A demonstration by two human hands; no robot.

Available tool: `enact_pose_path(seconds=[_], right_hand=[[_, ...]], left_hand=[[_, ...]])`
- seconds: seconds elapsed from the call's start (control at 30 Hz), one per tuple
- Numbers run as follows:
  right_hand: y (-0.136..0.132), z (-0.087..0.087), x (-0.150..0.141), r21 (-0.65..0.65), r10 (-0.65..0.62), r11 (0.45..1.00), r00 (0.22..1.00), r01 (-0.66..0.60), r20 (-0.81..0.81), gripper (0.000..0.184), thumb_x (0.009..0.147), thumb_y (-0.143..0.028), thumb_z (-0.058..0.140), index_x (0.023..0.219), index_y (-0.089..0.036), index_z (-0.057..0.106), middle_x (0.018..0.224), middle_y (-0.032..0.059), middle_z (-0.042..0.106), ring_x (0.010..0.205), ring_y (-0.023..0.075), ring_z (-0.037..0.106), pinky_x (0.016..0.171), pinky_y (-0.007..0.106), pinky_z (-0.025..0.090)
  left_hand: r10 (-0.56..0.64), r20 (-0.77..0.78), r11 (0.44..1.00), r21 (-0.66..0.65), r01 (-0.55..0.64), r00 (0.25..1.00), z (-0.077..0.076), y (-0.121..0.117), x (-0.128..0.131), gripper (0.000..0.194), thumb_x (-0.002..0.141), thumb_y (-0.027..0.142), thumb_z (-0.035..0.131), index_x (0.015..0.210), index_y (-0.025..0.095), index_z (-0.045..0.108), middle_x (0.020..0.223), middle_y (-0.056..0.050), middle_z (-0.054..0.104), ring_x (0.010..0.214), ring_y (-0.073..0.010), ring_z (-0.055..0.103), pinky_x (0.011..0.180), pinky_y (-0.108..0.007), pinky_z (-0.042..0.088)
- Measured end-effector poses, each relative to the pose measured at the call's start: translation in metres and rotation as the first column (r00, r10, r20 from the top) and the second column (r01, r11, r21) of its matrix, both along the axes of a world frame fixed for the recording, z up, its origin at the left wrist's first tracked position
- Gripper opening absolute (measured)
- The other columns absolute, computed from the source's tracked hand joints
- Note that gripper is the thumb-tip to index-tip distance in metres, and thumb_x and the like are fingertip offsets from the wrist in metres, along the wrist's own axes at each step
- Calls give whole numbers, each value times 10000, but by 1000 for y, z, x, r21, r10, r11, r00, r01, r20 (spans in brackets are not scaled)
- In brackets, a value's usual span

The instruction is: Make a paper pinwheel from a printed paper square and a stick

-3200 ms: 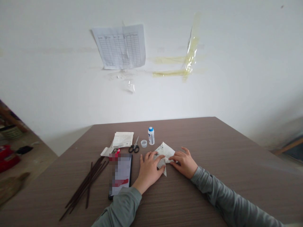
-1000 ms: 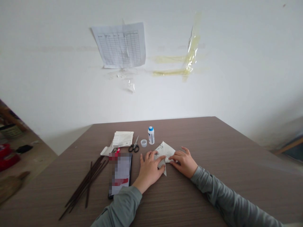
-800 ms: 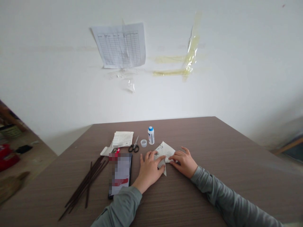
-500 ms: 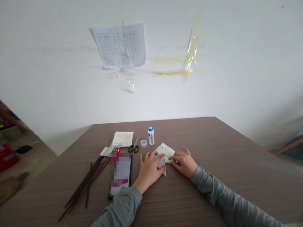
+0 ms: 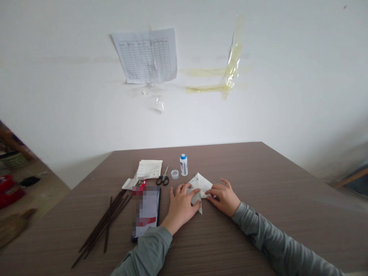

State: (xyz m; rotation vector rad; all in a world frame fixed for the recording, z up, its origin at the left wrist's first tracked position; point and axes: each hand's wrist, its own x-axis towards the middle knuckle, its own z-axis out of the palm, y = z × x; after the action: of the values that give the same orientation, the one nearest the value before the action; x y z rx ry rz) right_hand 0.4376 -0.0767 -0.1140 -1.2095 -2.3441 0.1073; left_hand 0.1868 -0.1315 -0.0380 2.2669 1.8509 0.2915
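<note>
A piece of white printed paper folded into a pointed shape [image 5: 202, 183] lies on the brown table [image 5: 258, 180]. My left hand [image 5: 181, 205] rests on its left part, fingers spread flat and pressing down. My right hand [image 5: 225, 197] lies on its right edge with the fingers curled and their tips on the paper. Both arms are in grey sleeves.
Left of my hands lies a phone [image 5: 146, 212], then a bundle of thin dark sticks [image 5: 105, 224]. Behind are black scissors [image 5: 163, 178], a small white cap [image 5: 174, 174], a white bottle with a blue top [image 5: 183, 164], folded papers [image 5: 149, 169] and a small opened box [image 5: 132, 184].
</note>
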Motion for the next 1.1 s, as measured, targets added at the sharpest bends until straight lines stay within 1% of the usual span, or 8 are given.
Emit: enact_pose_path(seconds=[0.13, 0.3, 0.53, 0.6, 0.7, 0.83, 0.97, 1.1], right_hand=[[0, 1, 0, 9, 10, 1000, 1000, -10, -25, 272, 1175, -259, 777, 1244, -361, 1019, 1044, 72, 958, 1052, 346, 918, 1425, 737, 565], [-1, 4, 0, -10, 8, 1000, 999, -8, -39, 280, 1170, -269, 760, 1231, -361, 1017, 1051, 78, 964, 1047, 354, 927, 1427, 770, 561], [-6, 12, -4, -104, -34, 994, 999, 35, 9, 289, 1180, -257, 772, 1284, -345, 1028, 1125, 83, 971, 1145, 353, 930, 1502, 757, 485], [-6, 11, -3, -88, -34, 995, 999, 35, 13, 283, 1187, -246, 781, 1283, -345, 1028, 1120, 78, 969, 1142, 338, 924, 1501, 733, 491], [-4, 8, -2, -24, -15, 1000, 1000, 15, 12, 266, 1186, -236, 804, 1272, -352, 1027, 1081, 63, 962, 1095, 321, 914, 1470, 694, 534], [-3, 6, -1, 19, -7, 1000, 1000, 6, 14, 261, 1168, -217, 825, 1256, -361, 1025, 1060, 53, 960, 1076, 325, 921, 1435, 688, 569], [-4, 7, -2, 32, -6, 999, 1000, 5, 16, 239, 1150, -191, 853, 1231, -341, 1021, 1050, 54, 964, 1050, 314, 930, 1420, 664, 571], [-4, 8, -1, 28, -2, 1000, 1000, 2, 5, 244, 1162, -219, 833, 1236, -360, 1019, 1048, 51, 968, 1048, 329, 937, 1415, 678, 580]], left_hand=[[-4, 20, 999, 53, 3, 1000, -7, 2, -1, 575, 1124, 245, 912, 1675, 409, 920, 1819, -128, 802, 1732, -488, 675, 1545, -913, 403], [-16, 32, 998, 63, 14, 999, -13, 3, -4, 586, 1130, 241, 906, 1695, 399, 901, 1806, -128, 807, 1731, -473, 670, 1543, -915, 402], [-11, 23, 998, 64, 10, 1000, -8, 1, -2, 478, 1119, 224, 928, 1545, 435, 979, 1793, -105, 822, 1730, -473, 674, 1538, -908, 415], [-6, 13, 999, 53, 5, 1000, -4, 0, -1, 473, 1127, 223, 927, 1542, 442, 981, 1794, -96, 819, 1727, -463, 679, 1544, -898, 415], [2, 7, 999, 43, -2, 1000, 1, -2, 1, 465, 1142, 215, 917, 1549, 429, 979, 1807, -96, 809, 1733, -459, 675, 1549, -893, 410], [-5, 13, 1000, 21, 5, 1000, 5, -3, 2, 457, 1155, 225, 904, 1563, 418, 973, 1825, -98, 801, 1753, -457, 657, 1559, -886, 397], [-8, 10, 1000, 15, 7, 1000, 5, -3, 1, 460, 1153, 218, 894, 1565, 407, 970, 1831, -105, 798, 1767, -461, 650, 1563, -898, 380], [-5, 5, 1000, 25, 4, 1000, 2, -1, 0, 546, 1148, 229, 892, 1666, 401, 915, 1819, -116, 803, 1761, -459, 653, 1565, -886, 389]])
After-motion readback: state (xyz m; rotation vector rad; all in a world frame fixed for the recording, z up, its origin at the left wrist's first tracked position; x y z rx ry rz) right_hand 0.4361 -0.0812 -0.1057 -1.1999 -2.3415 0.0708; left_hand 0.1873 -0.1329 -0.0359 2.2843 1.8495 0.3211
